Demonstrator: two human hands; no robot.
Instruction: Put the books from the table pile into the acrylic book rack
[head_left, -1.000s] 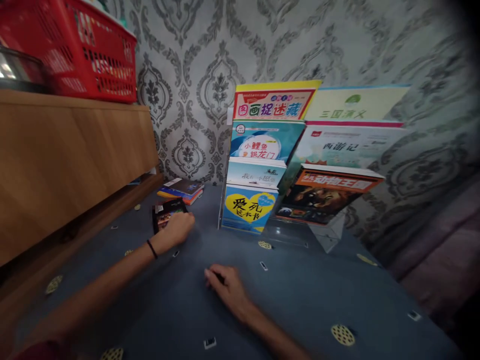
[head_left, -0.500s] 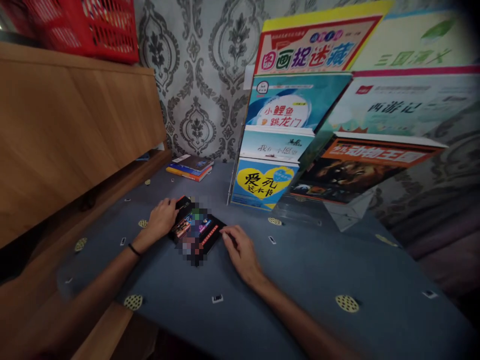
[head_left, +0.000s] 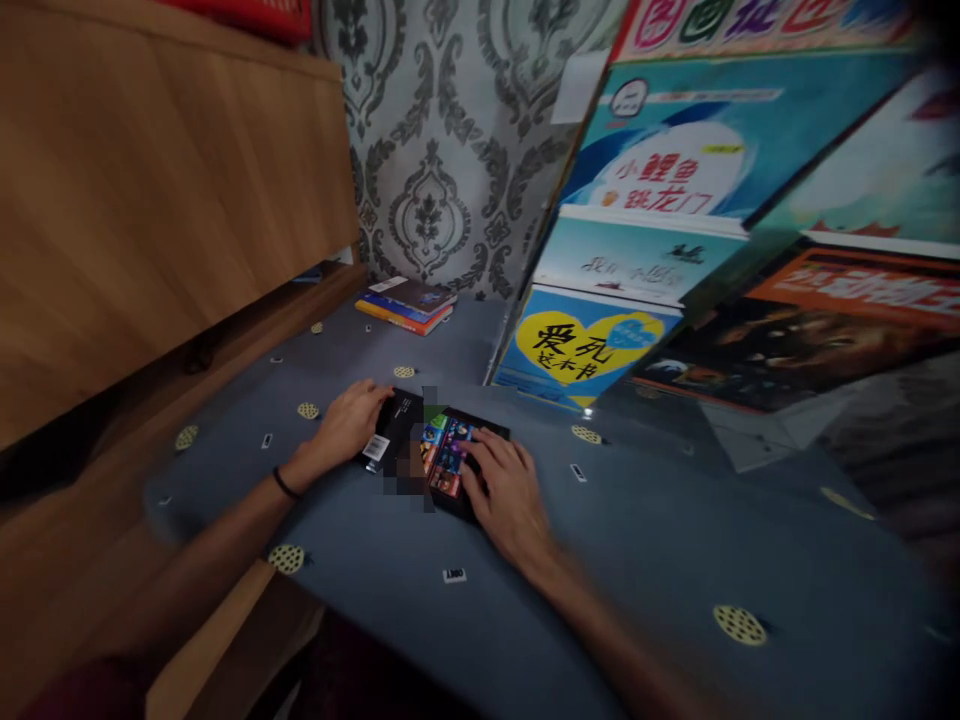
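A dark book [head_left: 405,425] lies spread on the grey-blue tabletop, its left side black with a white barcode label and its right side showing small colourful pictures. Part of its middle is blurred into blocks. At its left edge, my left hand [head_left: 346,428] is closed on the black cover, fingers together over the upper corner and a dark band round the wrist. My right hand [head_left: 511,492] rests on the picture side with its fingers stretched out and spread, covering part of the right edge.
Two or so thin books [head_left: 409,305] are stacked near the patterned wall [head_left: 431,200]. To the right stands a rack of books, with a yellow-heart blue book [head_left: 585,345] lowest. A wooden cabinet [head_left: 172,200] borders the table [head_left: 570,560] on the left.
The book has been opened out flatter, its black cover now showing the barcode. My right hand has moved from beside its edge onto the picture side. The view has shifted closer.
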